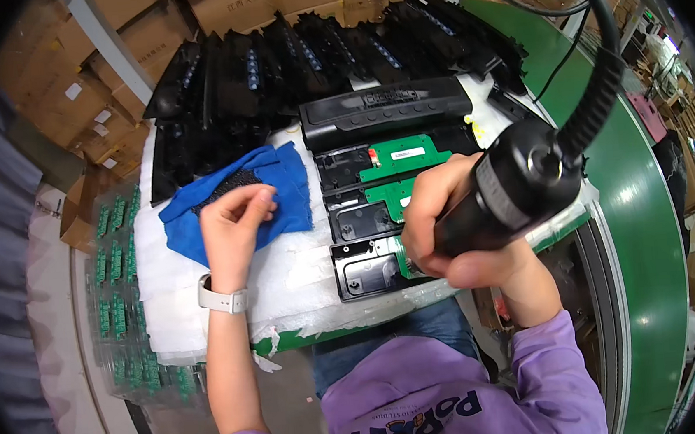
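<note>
My right hand [430,214] grips a black corded electric screwdriver [506,191] above a row of open black plastic housings [358,223]. Green circuit boards [402,155] lie in these housings, and the nearest one is partly covered by my hand. The tool's tip is hidden. Over a blue cloth [288,182] holding a heap of tiny dark parts, likely screws [229,184], my left hand [231,227] has thumb and fingers pinched together. Whatever sits in that pinch is too small to make out.
A long black casing [384,114] lies behind the housings. Several dark casings [300,52] are piled along the back. White foam [278,277] covers the worktop. Trays of green boards [119,295] stand at left, a green surface [654,273] at right. The screwdriver's cord [601,87] rises at right.
</note>
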